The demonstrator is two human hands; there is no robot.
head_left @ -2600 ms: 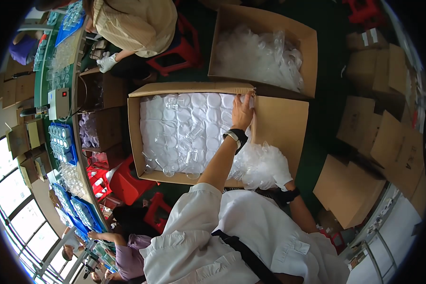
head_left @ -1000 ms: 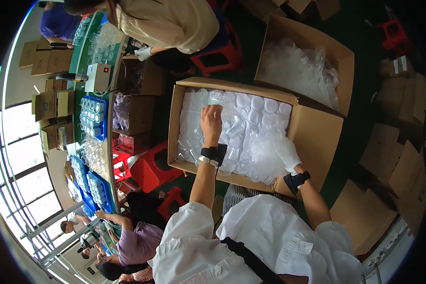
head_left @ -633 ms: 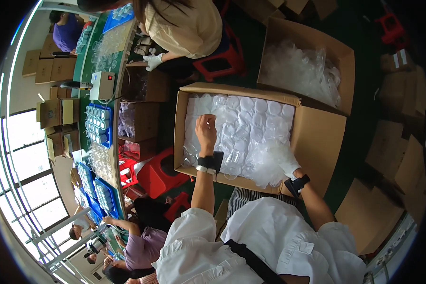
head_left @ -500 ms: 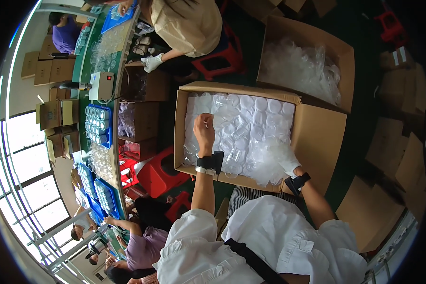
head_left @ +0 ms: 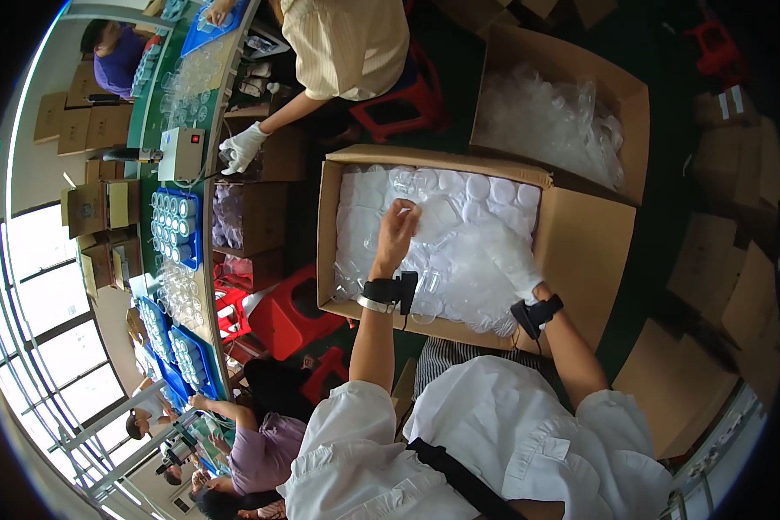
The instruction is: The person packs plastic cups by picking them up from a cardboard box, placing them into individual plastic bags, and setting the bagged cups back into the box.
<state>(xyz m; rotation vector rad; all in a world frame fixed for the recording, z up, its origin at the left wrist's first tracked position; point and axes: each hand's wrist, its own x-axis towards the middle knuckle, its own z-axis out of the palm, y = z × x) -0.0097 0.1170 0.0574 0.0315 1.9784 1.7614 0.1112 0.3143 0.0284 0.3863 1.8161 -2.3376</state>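
Note:
An open cardboard box (head_left: 328, 251) in front of me holds rows of white round-topped pieces and clear plastic cups (head_left: 426, 303). Over its middle is my bare left hand (head_left: 397, 232), its fingers curled into a pinch; what is between them cannot be made out. My right hand (head_left: 513, 260), in a white glove, is over the right part of the same box. Its fingers are closed on a bunch of thin clear plastic bags (head_left: 477, 260), which partly hide the pieces below. Both wrists carry black strapped devices.
A larger cardboard box (head_left: 546, 130) full of clear plastic bags stands beyond, at the right. Leftward runs a long workbench with a blue tray (head_left: 178, 227) of white cups and a grey machine (head_left: 182, 154). Red stools (head_left: 295, 312) and a co-worker's gloved hand (head_left: 244, 147) are nearby.
My left hand has moved right, toward the box's middle. My right hand has gone up and left over the pieces with the bags. The co-worker's gloved hand has moved toward the bench.

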